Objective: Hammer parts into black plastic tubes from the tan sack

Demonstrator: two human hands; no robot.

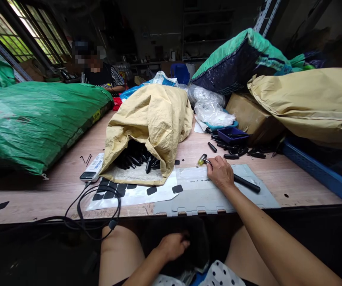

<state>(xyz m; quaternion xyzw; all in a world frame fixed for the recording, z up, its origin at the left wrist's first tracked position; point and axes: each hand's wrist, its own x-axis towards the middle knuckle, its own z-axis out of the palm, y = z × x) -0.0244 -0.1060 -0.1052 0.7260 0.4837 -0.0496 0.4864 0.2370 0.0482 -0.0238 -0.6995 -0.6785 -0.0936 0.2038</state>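
My right hand rests on the grey foam mat on the table, fingers closed round the neck of a small mallet whose black handle sticks out to the right. My left hand is down below the table edge between my knees, fingers curled into a dark bag or container; what it holds is hidden. A tan woven sack lies open in front of me, with several black parts spilling from its mouth.
A white sheet with black stickers lies under the sack. A white device with a black cable sits to the left. Green sacks, a blue tray, loose black parts, a cardboard box and a blue crate surround the work spot. Another person sits far back.
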